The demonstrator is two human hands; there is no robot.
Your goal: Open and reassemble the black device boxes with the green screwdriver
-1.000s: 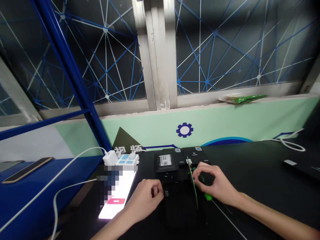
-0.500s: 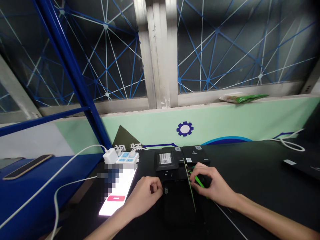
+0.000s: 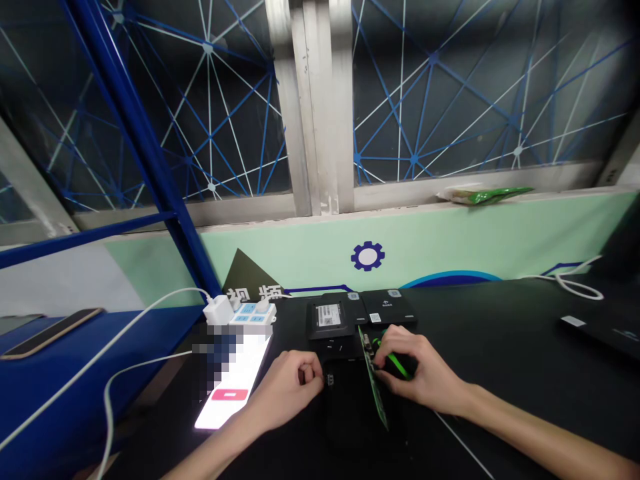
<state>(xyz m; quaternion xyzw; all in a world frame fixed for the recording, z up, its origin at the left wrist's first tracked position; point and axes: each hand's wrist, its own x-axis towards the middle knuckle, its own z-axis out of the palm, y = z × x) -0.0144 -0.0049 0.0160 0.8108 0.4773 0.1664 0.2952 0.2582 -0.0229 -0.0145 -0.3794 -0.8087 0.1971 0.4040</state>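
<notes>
My right hand [image 3: 417, 373] is closed on a thin green circuit board [image 3: 373, 383], which it holds on edge over a black device case [image 3: 350, 413] on the dark table [image 3: 500, 353]. A green connector [image 3: 397, 365] shows between its fingers. My left hand [image 3: 287, 387] is curled into a loose fist at the left edge of the black case, its fingertips against the case's side.
A lit phone [image 3: 233, 380] lies left of my left hand. Behind it sits a white power strip [image 3: 245, 313] with a charger and white cables. Two black boxes [image 3: 363, 310] lie against the wall. Another phone [image 3: 50, 331] rests on the blue shelf at left.
The green board has tilted and shifted left, leaning more over the black case. My right hand has moved slightly left with it. My left hand stays at the case's edge.
</notes>
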